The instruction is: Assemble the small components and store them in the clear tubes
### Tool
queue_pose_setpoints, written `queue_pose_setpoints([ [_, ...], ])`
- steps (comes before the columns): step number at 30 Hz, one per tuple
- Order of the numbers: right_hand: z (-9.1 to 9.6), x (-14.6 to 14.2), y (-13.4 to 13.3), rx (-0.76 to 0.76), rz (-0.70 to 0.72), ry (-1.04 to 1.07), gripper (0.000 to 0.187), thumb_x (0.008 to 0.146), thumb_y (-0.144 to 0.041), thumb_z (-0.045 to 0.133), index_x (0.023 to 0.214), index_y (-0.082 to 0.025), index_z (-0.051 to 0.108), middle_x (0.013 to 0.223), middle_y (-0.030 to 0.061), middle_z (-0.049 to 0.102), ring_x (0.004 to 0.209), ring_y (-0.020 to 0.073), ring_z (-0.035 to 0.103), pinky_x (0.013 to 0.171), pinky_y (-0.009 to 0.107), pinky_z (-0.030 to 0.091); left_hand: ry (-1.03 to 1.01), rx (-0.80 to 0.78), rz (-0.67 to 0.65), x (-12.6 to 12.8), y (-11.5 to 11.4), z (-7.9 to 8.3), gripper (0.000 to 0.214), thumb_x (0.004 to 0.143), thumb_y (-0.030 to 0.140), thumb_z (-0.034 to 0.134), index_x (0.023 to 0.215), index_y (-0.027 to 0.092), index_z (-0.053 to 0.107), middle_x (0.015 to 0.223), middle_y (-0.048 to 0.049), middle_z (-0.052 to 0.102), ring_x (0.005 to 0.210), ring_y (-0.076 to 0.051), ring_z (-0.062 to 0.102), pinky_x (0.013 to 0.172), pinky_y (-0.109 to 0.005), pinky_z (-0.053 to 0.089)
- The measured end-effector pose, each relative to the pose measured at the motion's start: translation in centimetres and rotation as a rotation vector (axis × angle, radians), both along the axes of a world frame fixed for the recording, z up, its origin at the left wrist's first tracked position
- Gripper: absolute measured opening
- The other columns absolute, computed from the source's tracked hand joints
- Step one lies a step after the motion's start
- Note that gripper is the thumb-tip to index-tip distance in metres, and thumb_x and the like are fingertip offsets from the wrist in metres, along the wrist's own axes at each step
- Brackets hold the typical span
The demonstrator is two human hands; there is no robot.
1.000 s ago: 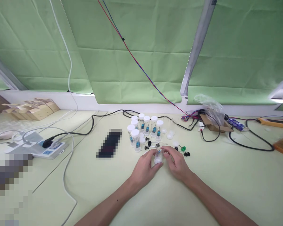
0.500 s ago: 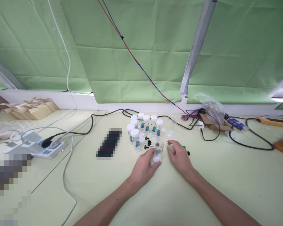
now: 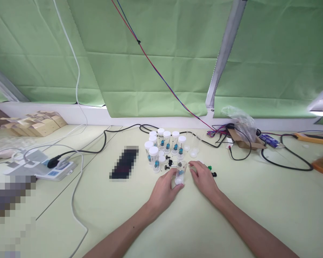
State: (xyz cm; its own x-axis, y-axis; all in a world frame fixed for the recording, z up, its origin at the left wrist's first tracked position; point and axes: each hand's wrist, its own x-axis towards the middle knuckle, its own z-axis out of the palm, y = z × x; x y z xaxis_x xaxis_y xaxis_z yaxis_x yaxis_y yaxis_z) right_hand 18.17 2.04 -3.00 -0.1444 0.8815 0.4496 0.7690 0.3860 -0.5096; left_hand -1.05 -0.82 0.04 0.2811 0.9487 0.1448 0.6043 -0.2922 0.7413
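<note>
My left hand (image 3: 163, 191) is closed around a small clear vial (image 3: 180, 173) that stands upright on the pale green table (image 3: 258, 200); a blue part sits inside it. My right hand (image 3: 204, 179) lies just right of the vial with its fingers curled near the vial's top, and what they hold is hidden. Behind the vial stands a cluster of white-capped vials (image 3: 164, 145) with blue parts inside. Loose black parts (image 3: 169, 164) and a green part (image 3: 210, 167) lie beside my hands.
A black cable (image 3: 104, 138) runs across the table from a power strip (image 3: 47, 168) at the left. A pixelated dark object (image 3: 123, 163) lies left of the vials. A cardboard box with a plastic bag (image 3: 242, 134), more cables and cardboard pieces (image 3: 34, 125) lie along the back edge.
The vial went from tilted between both hands to standing upright in my left hand. My right hand drew off to the right and then came back closer to the vial's top.
</note>
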Motion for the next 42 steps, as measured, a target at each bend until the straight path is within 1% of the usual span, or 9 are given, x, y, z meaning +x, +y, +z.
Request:
queue_pose_setpoints([
  [7, 0.1, 0.0, 0.0, -0.026, 0.01, -0.013, 0.026, 0.088, -0.01, 0.043, 0.109, -0.019, 0.056, 0.103, 0.0081, 0.062, 0.092, 0.0233, 0.061, 0.079, 0.036, 0.049, -0.002, 0.036, 0.016, 0.0, 0.0, -0.4, 0.032, 0.078, 0.029, 0.062, 0.109, 0.025, 0.054, 0.089, 0.0008, 0.062, 0.053, -0.011, 0.048, 0.057, -0.025, 0.039],
  [10, 0.2, 0.0, 0.0, -0.024, 0.014, -0.014, 0.025, 0.089, -0.011, 0.043, 0.107, -0.019, 0.057, 0.101, 0.0077, 0.062, 0.09, 0.0228, 0.062, 0.077, 0.035, 0.049, 0.002, 0.09, 0.02, 0.0, 0.0, -0.5, 0.035, 0.077, 0.028, 0.063, 0.111, 0.026, 0.053, 0.102, -0.0006, 0.06, 0.056, -0.011, 0.048, 0.059, -0.026, 0.042],
  [12, 0.1, 0.0, 0.1, -0.023, 0.016, -0.016, 0.024, 0.089, -0.011, 0.043, 0.107, -0.019, 0.058, 0.099, 0.0074, 0.062, 0.09, 0.0224, 0.062, 0.078, 0.035, 0.049, 0.019, 0.122, 0.027, -0.1, 0.1, -0.5, 0.035, 0.078, 0.028, 0.063, 0.111, 0.027, 0.053, 0.105, -0.0006, 0.058, 0.059, -0.012, 0.05, 0.06, -0.027, 0.042],
  [19, 0.2, -0.2, -0.2, 0.004, 0.025, 0.01, 0.022, 0.092, -0.019, 0.046, 0.109, -0.019, 0.059, 0.104, 0.0076, 0.06, 0.087, 0.0211, 0.063, 0.076, 0.034, 0.05, 0.052, 0.164, 0.074, -0.2, 0.2, -0.6, 0.032, 0.078, 0.031, 0.063, 0.108, 0.024, 0.053, 0.094, -0.0006, 0.055, 0.069, -0.016, 0.055, 0.06, -0.027, 0.043],
  [23, 0.5, -0.6, -0.8, 0.006, 0.087, 0.028, 0.022, 0.094, -0.025, 0.045, 0.111, -0.021, 0.059, 0.105, 0.0072, 0.059, 0.075, 0.0179, 0.063, 0.068, 0.031, 0.05, 0.044, 0.174, 0.092, -0.2, 0.3, -0.9, 0.031, 0.08, 0.032, 0.061, 0.109, 0.024, 0.053, 0.085, 0.0007, 0.054, 0.068, -0.016, 0.054, 0.06, -0.027, 0.042],
  [27, 0.8, -0.9, -1.0, -0.023, 0.159, -0.03, 0.023, 0.095, -0.026, 0.046, 0.114, -0.024, 0.059, 0.109, 0.0059, 0.057, 0.067, 0.0145, 0.061, 0.065, 0.03, 0.051, 0.035, 0.173, 0.098, -0.2, 0.4, -1.0, 0.028, 0.082, 0.031, 0.058, 0.109, 0.023, 0.053, 0.08, 0.0019, 0.053, 0.066, -0.015, 0.053, 0.059, -0.027, 0.041],
  [32, 0.8, -0.8, -0.9, -0.043, 0.179, -0.091, 0.021, 0.095, -0.026, 0.045, 0.111, -0.026, 0.06, 0.11, 0.0043, 0.055, 0.073, 0.0148, 0.062, 0.067, 0.03, 0.051, 0.044, 0.161, 0.112, -0.3, 0.5, -1.0, 0.026, 0.083, 0.032, 0.056, 0.107, 0.023, 0.053, 0.077, 0.002, 0.053, 0.064, -0.015, 0.052, 0.058, -0.027, 0.04],
  [37, 0.6, -0.9, -0.8, -0.045, 0.164, -0.096, 0.018, 0.095, -0.026, 0.046, 0.107, -0.024, 0.059, 0.107, 0.0049, 0.056, 0.077, 0.0163, 0.063, 0.066, 0.03, 0.051, 0.061, 0.151, 0.145, -0.4, 0.7, -1.2, 0.023, 0.084, 0.033, 0.055, 0.104, 0.024, 0.052, 0.076, 0.0022, 0.051, 0.062, -0.015, 0.051, 0.058, -0.027, 0.038],
  [42, 0.8, -1.0, -0.9, -0.056, 0.153, -0.075, 0.015, 0.095, -0.022, 0.044, 0.103, -0.021, 0.057, 0.104, 0.0062, 0.058, 0.085, 0.0192, 0.063, 0.069, 0.03, 0.051, 0.076, 0.143, 0.179, -0.5, 1.1, -1.3, 0.016, 0.085, 0.034, 0.053, 0.096, 0.024, 0.05, 0.073, 0.0031, 0.051, 0.059, -0.015, 0.047, 0.056, -0.026, 0.036],
])
